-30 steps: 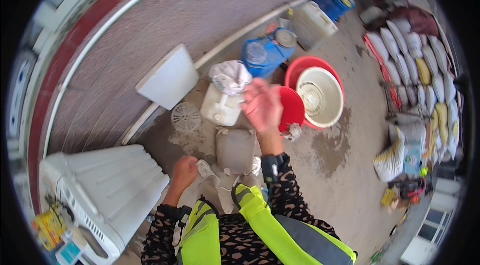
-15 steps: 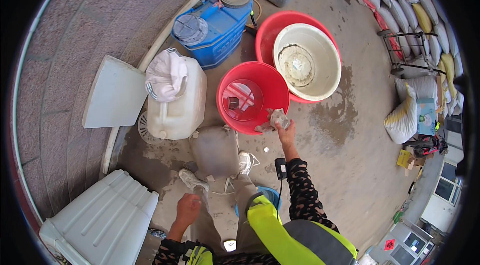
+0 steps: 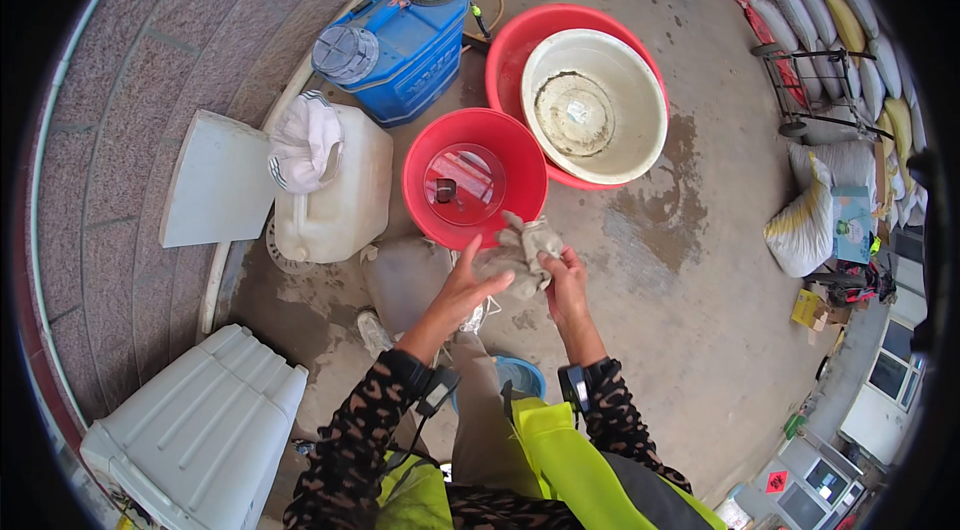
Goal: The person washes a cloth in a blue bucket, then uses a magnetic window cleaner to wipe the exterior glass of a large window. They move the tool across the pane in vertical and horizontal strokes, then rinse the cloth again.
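Between my hands, just in front of the red bucket (image 3: 420, 145), hangs a limp greyish-white work glove (image 3: 536, 242) with crumpled fingers; I cannot tell whether it is one glove or a pair. My right hand (image 3: 568, 285) pinches its near right side. On the other side, my left hand (image 3: 458, 292) has its thumb and fingers spread apart, close beside the glove. Shallow liquid lies in the bucket, along with a small dark object (image 3: 445, 191). A worn grey stool seat (image 3: 405, 278) sits below the bucket, by my shoes.
A cream basin (image 3: 640, 135) rests in a larger red basin (image 3: 510, 40). To the left stand a blue jerrycan (image 3: 415, 80), a white jerrycan (image 3: 350, 200) with a cloth cap (image 3: 306, 135), and a white bin (image 3: 200, 420). Stacked sacks (image 3: 830, 20) and a hand cart (image 3: 800, 95) are far right.
My left hand has risen from beside my leg to the glove. My right hand has drawn the glove slightly back from the bucket's rim, and the glove hangs more spread out. The view has shifted slightly.
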A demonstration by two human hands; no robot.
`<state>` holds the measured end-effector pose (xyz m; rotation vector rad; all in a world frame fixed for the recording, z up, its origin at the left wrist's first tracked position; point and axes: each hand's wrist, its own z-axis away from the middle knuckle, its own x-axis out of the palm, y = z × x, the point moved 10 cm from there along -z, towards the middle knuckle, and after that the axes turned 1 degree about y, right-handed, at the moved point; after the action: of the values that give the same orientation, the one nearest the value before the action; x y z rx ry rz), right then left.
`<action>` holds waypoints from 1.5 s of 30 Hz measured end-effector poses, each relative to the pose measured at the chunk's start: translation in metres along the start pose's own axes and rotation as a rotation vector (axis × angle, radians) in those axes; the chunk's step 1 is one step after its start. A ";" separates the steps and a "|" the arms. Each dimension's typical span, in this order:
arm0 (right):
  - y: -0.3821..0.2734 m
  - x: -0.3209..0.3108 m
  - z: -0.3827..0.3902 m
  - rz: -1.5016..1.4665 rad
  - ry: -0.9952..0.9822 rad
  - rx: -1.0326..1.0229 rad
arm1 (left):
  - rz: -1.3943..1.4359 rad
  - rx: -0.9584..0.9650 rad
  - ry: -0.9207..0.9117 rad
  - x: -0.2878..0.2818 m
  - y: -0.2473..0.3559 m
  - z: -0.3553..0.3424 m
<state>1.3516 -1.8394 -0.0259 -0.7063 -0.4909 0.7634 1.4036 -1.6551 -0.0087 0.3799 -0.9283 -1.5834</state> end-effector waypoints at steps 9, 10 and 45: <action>-0.121 0.040 0.050 -0.424 -0.128 -0.189 | 0.245 0.050 -0.247 0.043 0.067 0.049; -0.115 0.030 0.041 -0.588 0.006 -0.109 | 0.098 0.132 -0.231 0.043 0.083 0.058; -0.042 0.057 0.022 -1.770 0.244 0.221 | -0.407 0.481 -0.323 0.038 0.089 0.130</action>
<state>1.3929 -1.8087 0.0279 0.0288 -0.5838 -0.9146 1.3642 -1.6439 0.1480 0.6957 -1.5673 -1.8117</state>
